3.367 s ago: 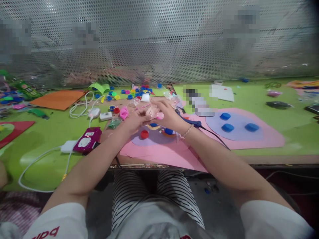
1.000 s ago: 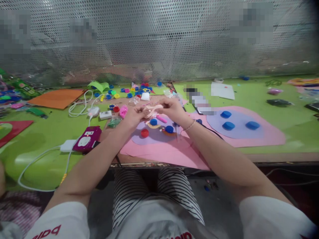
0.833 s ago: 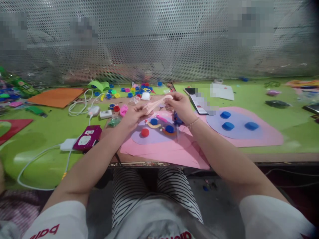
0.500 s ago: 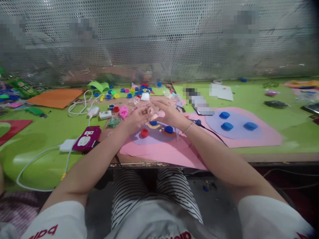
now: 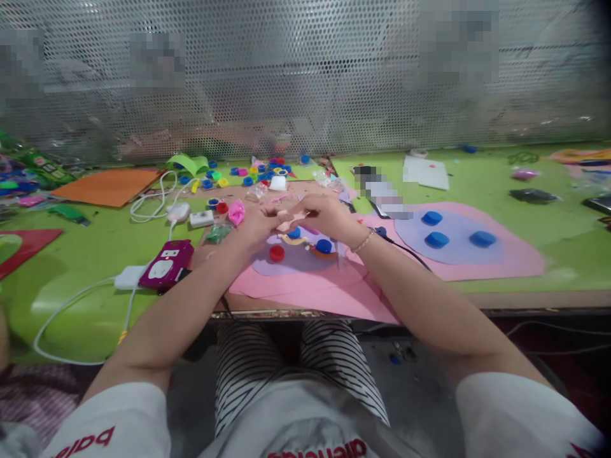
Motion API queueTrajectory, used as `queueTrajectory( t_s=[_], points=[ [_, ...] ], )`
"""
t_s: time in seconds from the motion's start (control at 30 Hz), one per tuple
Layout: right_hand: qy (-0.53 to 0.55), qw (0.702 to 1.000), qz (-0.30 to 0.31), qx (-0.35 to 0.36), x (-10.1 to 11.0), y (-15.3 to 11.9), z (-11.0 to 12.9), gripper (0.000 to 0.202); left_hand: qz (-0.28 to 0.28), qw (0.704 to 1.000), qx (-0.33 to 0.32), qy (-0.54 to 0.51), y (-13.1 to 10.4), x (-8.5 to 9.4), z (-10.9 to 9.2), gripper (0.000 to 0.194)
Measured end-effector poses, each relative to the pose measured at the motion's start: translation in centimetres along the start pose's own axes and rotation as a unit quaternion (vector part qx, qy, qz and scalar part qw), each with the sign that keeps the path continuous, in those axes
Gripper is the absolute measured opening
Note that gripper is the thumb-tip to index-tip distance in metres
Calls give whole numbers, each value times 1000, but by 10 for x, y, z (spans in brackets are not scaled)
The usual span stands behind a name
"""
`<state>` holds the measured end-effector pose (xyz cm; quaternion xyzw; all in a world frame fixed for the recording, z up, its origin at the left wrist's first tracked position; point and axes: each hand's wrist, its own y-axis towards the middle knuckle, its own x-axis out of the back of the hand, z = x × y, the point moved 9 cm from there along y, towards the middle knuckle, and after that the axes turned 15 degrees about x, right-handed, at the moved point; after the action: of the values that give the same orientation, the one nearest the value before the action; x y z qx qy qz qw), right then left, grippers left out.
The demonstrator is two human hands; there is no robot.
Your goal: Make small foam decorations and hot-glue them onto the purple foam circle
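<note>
A soft pale pink piece (image 5: 290, 221) is stretched between my two hands over the near paper. My left hand (image 5: 261, 222) pinches its left end, and my right hand (image 5: 324, 216) grips the right end, fingers bent down. Right below lie a blue cap (image 5: 294, 233) and a cream curved strip (image 5: 292, 241) on a purple paper shape (image 5: 300, 261). A red cap (image 5: 277, 254) and another blue cap (image 5: 323, 246) sit nearer the table edge. Pink paper (image 5: 305, 296) lies under the purple shape.
Left are a magenta power adapter (image 5: 166, 266) with white cables and orange paper (image 5: 107, 187). Small coloured caps lie behind my hands. To the right are a phone (image 5: 384, 198) and a pink-purple paper (image 5: 520, 264) with three blue caps.
Both hands have turned palm-down, and the fingers have closed on the pale pink piece, which is now held lower and flatter between them.
</note>
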<state>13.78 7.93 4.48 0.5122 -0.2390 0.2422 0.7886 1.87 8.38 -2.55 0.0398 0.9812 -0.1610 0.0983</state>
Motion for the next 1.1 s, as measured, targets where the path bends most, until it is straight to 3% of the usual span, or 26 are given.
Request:
queueTrajectory(
  t_s=[0.2, 0.27, 0.33, 0.5, 0.57, 0.67, 0.73, 0.83, 1.1],
  points=[
    [49, 972, -190, -127, 44, -14, -35, 15, -20, 994, -35, -101, 2, 21, -16, 7],
    [32, 963, -230, -137, 56, -18, -36, 21, 2, 991, -42, -126, 5, 22, -17, 8],
    [15, 974, -200, -102, 52, -13, -24, 39, 43, 989, -23, -143, 6, 15, -14, 9],
    [-30, 998, -35, 30, 7, -1, 15, 75, 113, 987, 30, -112, -6, -10, -6, 15],
    [-28, 999, -6, 32, -5, -3, 13, 70, 141, 986, 20, -84, -12, -19, -7, 15],
    [19, 999, 19, -33, -15, -7, -7, 41, 163, 986, 19, -31, -15, -25, -1, 24],
    [48, 995, 23, -83, -19, -9, -19, 30, 156, 988, 21, -1, -12, -24, 4, 29],
    [70, 990, 17, -124, -21, -11, -25, 30, 121, 992, 25, 21, -6, -17, 8, 31],
    [74, 994, -3, -75, -13, -3, -10, 15, 72, 996, 24, 44, 0, -5, 3, 30]
  ],
)
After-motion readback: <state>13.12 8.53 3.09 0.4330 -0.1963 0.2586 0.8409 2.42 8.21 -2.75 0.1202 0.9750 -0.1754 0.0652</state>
